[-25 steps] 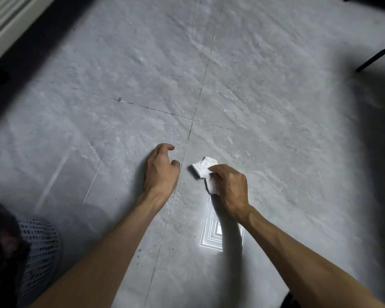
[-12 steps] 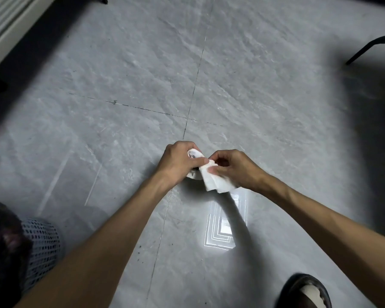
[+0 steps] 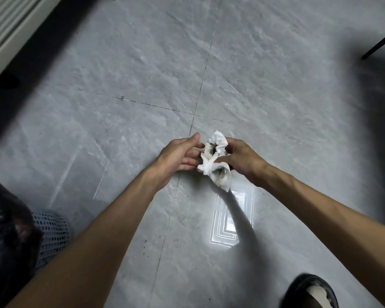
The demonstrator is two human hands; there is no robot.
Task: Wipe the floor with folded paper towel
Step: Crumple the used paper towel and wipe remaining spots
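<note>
A crumpled paper towel (image 3: 216, 162), grey with soiling in its hollows, is held between two bare hands above the tiled floor (image 3: 120, 74), just right of the point where two grout lines (image 3: 199, 96) cross. It is pinched at the waist by the right hand (image 3: 245, 161), whose thumb and curled fingers (image 3: 231, 144) close round its middle. The left hand (image 3: 176, 156) is seen beside it with fingers (image 3: 190, 161) nearly straight and loosely spread, their tips touching the towel's left edge, the thumb raised toward its upper lobe.

The towel's long axis runs from far to near, tilted slightly, one lobe pointing away from the person and the other hanging toward a bright window reflection (image 3: 227, 221) on the tile. It lies immediately right of the left fingertips, so a refold is judged to be the step in hand (the wad is hardly a flat pad at present); the right hand, already gripping, is the better placed to return it to the floor.

A black-lined mesh wastebasket (image 3: 51, 232) stands at lower left, well apart. A dark shoe (image 3: 309, 292) shows at lower right, a chair leg (image 3: 378, 45) at upper right. The tile directly beneath the hands carries only scattered dark specks, and nothing is seen between the towel and the floor.
</note>
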